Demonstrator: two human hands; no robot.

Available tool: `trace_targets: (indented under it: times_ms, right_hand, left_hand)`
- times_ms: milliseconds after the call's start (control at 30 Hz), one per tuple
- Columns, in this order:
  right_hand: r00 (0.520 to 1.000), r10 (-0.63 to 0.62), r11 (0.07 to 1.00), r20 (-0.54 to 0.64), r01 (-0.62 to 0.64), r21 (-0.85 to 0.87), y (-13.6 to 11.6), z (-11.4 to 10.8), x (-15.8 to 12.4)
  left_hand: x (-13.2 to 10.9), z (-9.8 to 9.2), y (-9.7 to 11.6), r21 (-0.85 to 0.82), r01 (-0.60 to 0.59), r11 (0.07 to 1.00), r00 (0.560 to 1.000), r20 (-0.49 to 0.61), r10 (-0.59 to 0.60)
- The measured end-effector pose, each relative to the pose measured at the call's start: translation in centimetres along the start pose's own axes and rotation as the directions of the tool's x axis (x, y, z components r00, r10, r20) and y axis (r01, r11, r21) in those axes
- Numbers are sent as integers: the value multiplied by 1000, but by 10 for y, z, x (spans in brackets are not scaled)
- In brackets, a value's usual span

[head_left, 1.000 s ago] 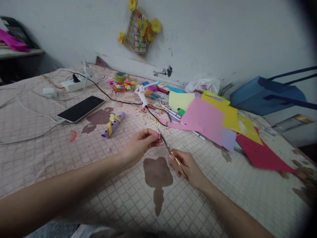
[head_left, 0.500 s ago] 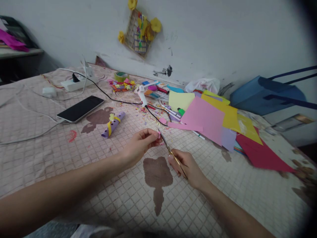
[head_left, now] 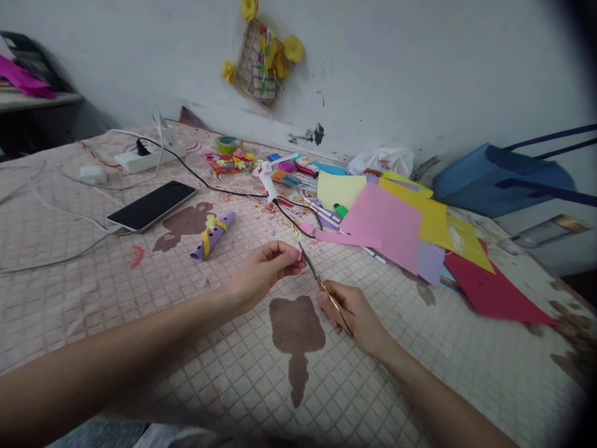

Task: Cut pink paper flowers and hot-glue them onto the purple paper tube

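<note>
Between the thumb and fingertips of my left hand point(head_left: 273, 264) is a small piece of pink paper point(head_left: 299, 254), mostly hidden by the fingers. My right hand point(head_left: 352, 311) grips a pair of gold-handled scissors point(head_left: 321, 283), whose blades point up and away toward that piece. The blade tips are right beside the pink paper; whether they touch it I cannot tell. Left of my hands lies a purple paper roll point(head_left: 215, 235) with a yellow band and dark dots. Beyond them, a pink paper strip point(head_left: 347, 238) lies on the patterned cloth point(head_left: 224, 373).
A white glue gun point(head_left: 268, 182) with a black cord lies among paper scraps. At right are sheets of coloured paper point(head_left: 382, 224) and a blue bag point(head_left: 504, 177). A phone point(head_left: 152, 205) and a power strip point(head_left: 140, 160) with cables are at left.
Hardly anything differs. The scissors and my right hand have shifted very slightly; my left hand keeps the pink paper in the same place.
</note>
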State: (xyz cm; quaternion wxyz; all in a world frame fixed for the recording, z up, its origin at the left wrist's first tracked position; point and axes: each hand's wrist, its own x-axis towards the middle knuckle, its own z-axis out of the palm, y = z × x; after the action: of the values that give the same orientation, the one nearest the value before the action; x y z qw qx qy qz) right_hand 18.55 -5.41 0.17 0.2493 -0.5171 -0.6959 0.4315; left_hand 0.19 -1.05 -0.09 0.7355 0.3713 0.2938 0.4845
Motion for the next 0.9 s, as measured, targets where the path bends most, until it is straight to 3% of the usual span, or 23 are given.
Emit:
trace_targets:
  times_ms: [300,900]
  right_hand:
    - [985,27,982,172,-58,182,-3,-17,-1]
    - [980,-11,995,196,-10,103,2,-26,0]
  left_hand:
    - [5,-3,9,40,79,996,993,88,-82]
    - [8,-8,12,136,65,989,982,167,-88]
